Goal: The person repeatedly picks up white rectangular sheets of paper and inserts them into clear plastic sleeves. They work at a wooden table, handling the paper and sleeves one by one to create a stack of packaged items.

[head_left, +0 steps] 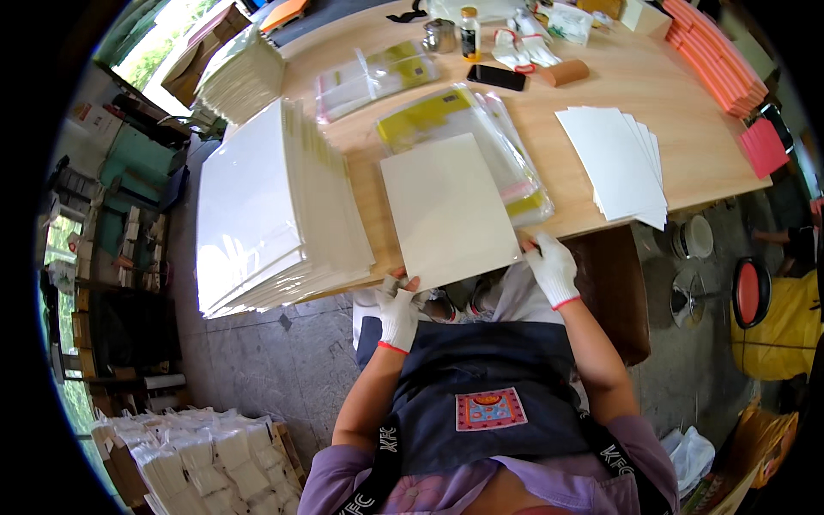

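Observation:
A cream rectangular board lies tilted across the table's front edge, its near end sticking out over my lap. My left hand, in a white fingerless glove with a red cuff, pinches the near left corner. At the near right corner, my right hand, gloved the same way, has its fingers closed on the edge. Under the board's far part are clear plastic bags with yellow-green printing. A tall stack of glossy white boards stands to the left. Fanned white sheets lie to the right.
On the wooden table are a black phone, a small jar, a metal cup and another bag pile. Coral-coloured stacks line the right side. A brown stool and wrapped bundles stand below.

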Demonstrator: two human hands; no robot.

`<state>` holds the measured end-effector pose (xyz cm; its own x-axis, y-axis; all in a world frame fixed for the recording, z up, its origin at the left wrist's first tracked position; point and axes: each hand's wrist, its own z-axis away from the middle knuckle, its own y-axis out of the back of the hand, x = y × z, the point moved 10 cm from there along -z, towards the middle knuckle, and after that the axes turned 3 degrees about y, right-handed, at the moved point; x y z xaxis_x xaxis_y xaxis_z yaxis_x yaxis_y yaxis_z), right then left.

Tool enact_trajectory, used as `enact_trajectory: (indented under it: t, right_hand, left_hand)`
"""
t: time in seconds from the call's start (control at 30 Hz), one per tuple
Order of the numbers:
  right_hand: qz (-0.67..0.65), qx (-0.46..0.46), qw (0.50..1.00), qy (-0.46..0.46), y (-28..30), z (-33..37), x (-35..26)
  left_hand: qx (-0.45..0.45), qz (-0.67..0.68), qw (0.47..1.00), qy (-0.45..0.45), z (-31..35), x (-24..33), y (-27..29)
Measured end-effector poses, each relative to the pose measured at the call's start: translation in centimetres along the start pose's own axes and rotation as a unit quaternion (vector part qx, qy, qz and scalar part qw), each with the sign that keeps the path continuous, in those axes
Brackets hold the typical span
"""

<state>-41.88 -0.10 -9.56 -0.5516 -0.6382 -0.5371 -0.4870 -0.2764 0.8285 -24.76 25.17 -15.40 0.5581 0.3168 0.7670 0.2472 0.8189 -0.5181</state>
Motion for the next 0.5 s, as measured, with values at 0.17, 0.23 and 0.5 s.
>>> enact_trajectory:
  t: [0.17,0.23,0.5]
  right_hand:
    - [-0.628,-0.163,0.736,-0.194,-9.7,4.3,3.5]
    - [-0.633,-0.239,0.722,-0.143,-9.1,4.9,-1.6]
    - [-0.615,-0.326,0.717,0.044,-2.1,-1.8,-27.0]
  left_hand:
    - [-0.058,-0.346,0.934,-0.063,4.7,8.8,-5.5]
    - [-0.088,-0.409,0.897,-0.140,7.5,12.5,-6.5]
    - [0.146,-0.316,0.805,-0.481,16.1,33.2,-0.3]
